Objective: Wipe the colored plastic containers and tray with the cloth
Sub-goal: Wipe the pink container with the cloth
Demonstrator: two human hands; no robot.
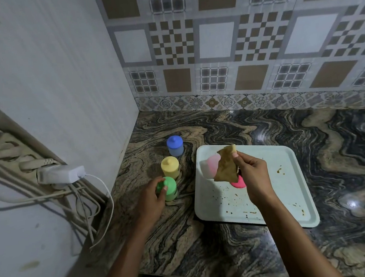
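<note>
Three small lidded containers stand in a row on the marble counter: blue (175, 146) farthest, yellow (170, 167) in the middle, green (168, 189) nearest. My left hand (150, 198) wraps around the green one's top. To the right lies a pale tray (288, 195) with brown crumbs and stains. My right hand (254, 175) hovers over it, pinching a brownish cloth (226, 164) that hangs down. Behind the cloth on the tray sits a pink container (210, 165), partly hidden, and a pink lid (239, 183) lies flat under my hand.
A white wall panel rises at the left, carrying a power strip (4, 151) with a white charger (62, 174) and loose cables hanging beside the counter edge. Patterned tiles back the counter. The marble counter (332, 147) stretches right of the tray.
</note>
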